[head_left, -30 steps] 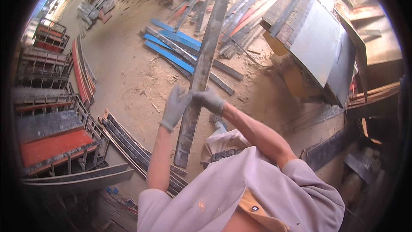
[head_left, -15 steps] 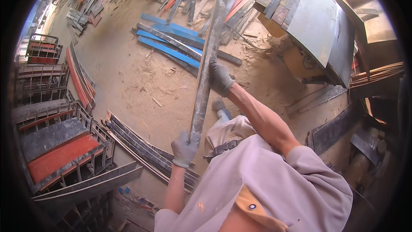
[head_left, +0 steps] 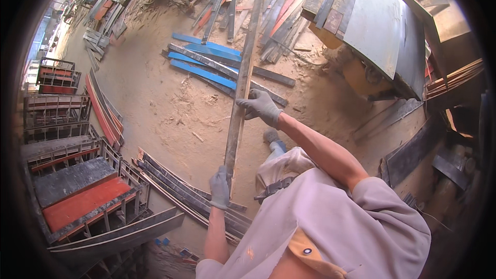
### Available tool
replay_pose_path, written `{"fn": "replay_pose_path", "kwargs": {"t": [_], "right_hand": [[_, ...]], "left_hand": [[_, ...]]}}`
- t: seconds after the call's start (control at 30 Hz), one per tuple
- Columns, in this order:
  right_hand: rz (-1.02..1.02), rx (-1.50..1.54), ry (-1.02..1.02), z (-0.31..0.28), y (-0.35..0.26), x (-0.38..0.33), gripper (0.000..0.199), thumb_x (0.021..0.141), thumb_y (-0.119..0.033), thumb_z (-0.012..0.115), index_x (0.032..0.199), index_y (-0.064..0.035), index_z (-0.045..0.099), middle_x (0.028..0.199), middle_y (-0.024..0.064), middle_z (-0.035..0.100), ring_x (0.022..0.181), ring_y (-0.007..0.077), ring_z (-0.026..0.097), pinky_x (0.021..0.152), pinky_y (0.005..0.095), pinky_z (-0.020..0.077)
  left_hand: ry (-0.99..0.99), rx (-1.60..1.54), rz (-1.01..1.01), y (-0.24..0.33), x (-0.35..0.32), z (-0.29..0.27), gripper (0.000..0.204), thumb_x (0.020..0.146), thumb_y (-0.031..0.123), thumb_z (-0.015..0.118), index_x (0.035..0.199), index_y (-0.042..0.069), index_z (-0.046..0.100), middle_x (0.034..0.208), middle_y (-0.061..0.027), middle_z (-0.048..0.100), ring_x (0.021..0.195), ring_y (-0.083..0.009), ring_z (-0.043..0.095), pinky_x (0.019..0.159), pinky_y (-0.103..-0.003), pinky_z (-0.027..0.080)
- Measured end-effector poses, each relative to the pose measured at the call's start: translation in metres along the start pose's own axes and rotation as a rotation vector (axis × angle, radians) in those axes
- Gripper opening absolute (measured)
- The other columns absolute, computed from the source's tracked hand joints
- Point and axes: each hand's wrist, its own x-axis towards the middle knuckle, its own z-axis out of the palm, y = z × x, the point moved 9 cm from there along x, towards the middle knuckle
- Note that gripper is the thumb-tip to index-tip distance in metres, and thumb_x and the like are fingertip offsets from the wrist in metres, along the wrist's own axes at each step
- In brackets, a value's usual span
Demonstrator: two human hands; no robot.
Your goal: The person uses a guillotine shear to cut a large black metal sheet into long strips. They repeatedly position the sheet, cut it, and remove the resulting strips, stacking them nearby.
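A long, narrow plank (head_left: 240, 93) is held out in front of the body, its near end low by the waist and its far end stretched away over the sandy ground (head_left: 165, 108) toward a heap of scrap boards (head_left: 289, 10). The near end is gripped by the left hand (head_left: 219, 188), whose gloved fingers are closed around the plank's edge. Farther up its length, the plank is clasped by the right hand (head_left: 258, 106), also gloved, with the fingers curled over it from the right side. The plank appears stiff and straight, with no sag seen between the two holds, and it is judged to be fairly heavy and awkward on account of its length; its far end is likely to swing if only one hold is kept. A wide spacing of the hands, as shown, is judged the sound way to take it, with rough edges guarded against by the gloves. Blue boards (head_left: 204, 70) lie on the ground beneath the far part. Stacked metal frames with red panels (head_left: 77, 196) are seen to the left, and a large grey sheet (head_left: 377, 26) is propped at the upper right.
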Motion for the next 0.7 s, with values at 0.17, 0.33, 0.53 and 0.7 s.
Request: {"fn": "replay_pose_path", "kwargs": {"t": [0.17,0.33,0.53,0.7], "right_hand": [[0.069,0.034,0.011,0.003,0.018,-0.007,0.038,0.092,-0.035,0.068,0.105,-0.0009,0.06,0.086,0.0045,0.063,0.068,0.0131,0.062,0.058,0.0296,0.0587],[0.09,0.042,-0.003,-0.002,0.043,0.0,0.033,0.094,-0.035,0.065,0.103,-0.0026,0.062,0.089,0.0046,0.066,0.079,0.0157,0.068,0.065,0.0312,0.0599],[0.308,0.119,-0.162,0.026,0.089,-0.028,0.032,0.091,-0.035,0.069,0.095,-0.004,0.065,0.084,0.0045,0.066,0.066,0.0119,0.062,0.054,0.0286,0.0543],[0.329,0.166,-0.084,0.026,0.094,-0.048,0.031,0.089,-0.035,0.071,0.09,-0.0038,0.066,0.075,0.0035,0.064,0.059,0.0119,0.06,0.056,0.0281,0.0547]], "left_hand": [[0.008,-0.028,-0.004,-0.014,0.0,0.015,0.057,0.102,0.042,0.047,0.064,0.0,0.055,0.059,-0.0015,0.044,0.059,-0.0119,0.038,0.053,-0.036,0.034],[0.092,0.102,0.208,0.024,-0.014,0.015,0.053,0.099,0.041,0.054,0.067,-0.001,0.058,0.055,-0.0077,0.05,0.055,-0.0139,0.045,0.051,-0.039,0.036],[0.294,0.202,0.526,0.073,-0.039,0.017,0.039,0.094,0.033,0.065,0.078,-0.002,0.061,0.063,-0.0093,0.057,0.055,-0.0145,0.048,0.051,-0.038,0.04],[0.11,0.018,0.291,0.057,-0.017,0.035,0.037,0.094,0.033,0.064,0.081,-0.002,0.062,0.066,-0.0026,0.053,0.056,-0.0098,0.045,0.05,-0.031,0.039]]}}
